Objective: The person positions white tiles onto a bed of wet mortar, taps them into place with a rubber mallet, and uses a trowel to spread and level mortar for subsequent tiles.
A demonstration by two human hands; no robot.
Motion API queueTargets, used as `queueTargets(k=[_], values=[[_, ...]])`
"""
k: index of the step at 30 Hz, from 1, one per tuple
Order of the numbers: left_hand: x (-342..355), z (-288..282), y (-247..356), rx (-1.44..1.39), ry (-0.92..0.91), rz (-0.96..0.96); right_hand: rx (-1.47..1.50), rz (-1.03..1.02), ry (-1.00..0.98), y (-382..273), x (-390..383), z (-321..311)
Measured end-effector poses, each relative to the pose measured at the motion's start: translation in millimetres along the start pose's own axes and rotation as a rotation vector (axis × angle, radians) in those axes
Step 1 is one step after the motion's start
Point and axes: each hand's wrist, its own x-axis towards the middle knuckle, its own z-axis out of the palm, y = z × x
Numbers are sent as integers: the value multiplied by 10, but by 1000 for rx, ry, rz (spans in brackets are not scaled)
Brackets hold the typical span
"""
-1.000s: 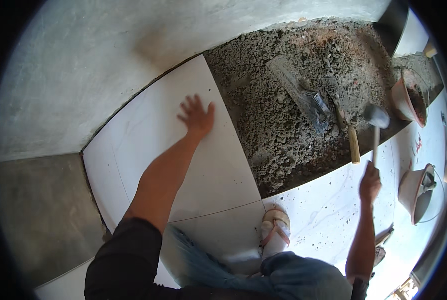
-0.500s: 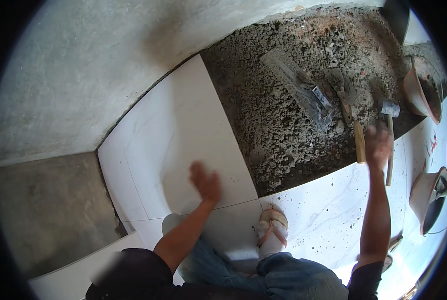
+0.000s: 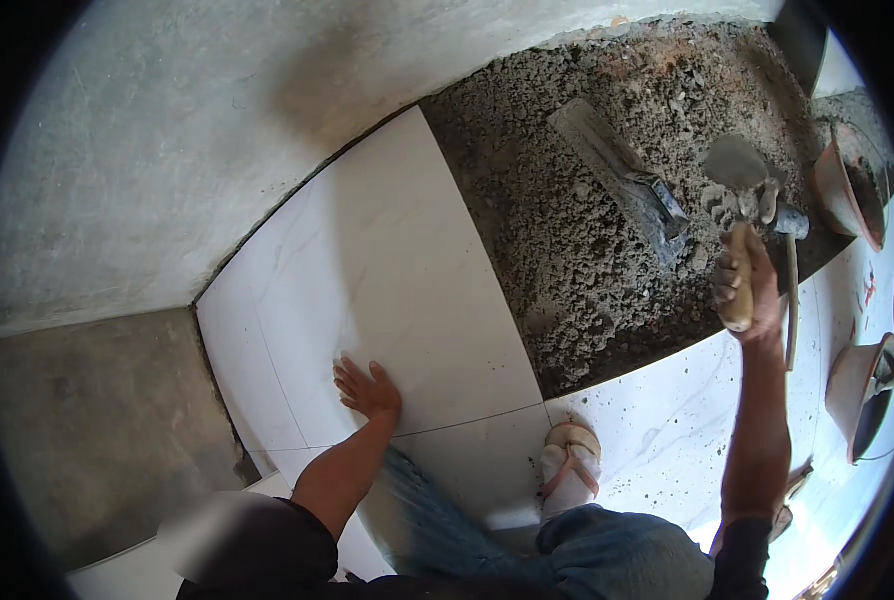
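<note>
My left hand (image 3: 367, 390) lies with spread fingers on a white marble-patterned tile (image 3: 407, 290). My right hand (image 3: 752, 290) is closed round the wooden handle of a trowel (image 3: 735, 162), whose blade is over the coarse mortar bed (image 3: 557, 330). Just right of that hand lies a mallet (image 3: 790, 222) with a pale wooden handle. Left of the trowel, a long metal float (image 3: 607, 150) rests on the mortar.
A grey wall (image 3: 167, 150) runs along the top left, above a darker concrete area (image 3: 97, 420). Two buckets (image 3: 838, 185) (image 3: 847, 395) stand at the right. My sandalled foot (image 3: 569, 460) is on the lower tiles.
My left hand has moved down the tile toward me. My right hand has let go of the mallet, now lying on the mortar, and has picked up the trowel.
</note>
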Motion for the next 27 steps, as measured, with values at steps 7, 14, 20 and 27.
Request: queueTargets(k=[7,14,20,27], values=[[44,50,-21,5,-14,-2,-1163,221,-182,795,802,1352],[61,118,-78,1,-2,38,-1401,119,-262,1373,1695,2133],[43,144,-97,40,78,74,-1561,119,-270,1399,1946,2212],[43,96,0,12,-38,28,-1751,286,-377,1247,2110,2213]])
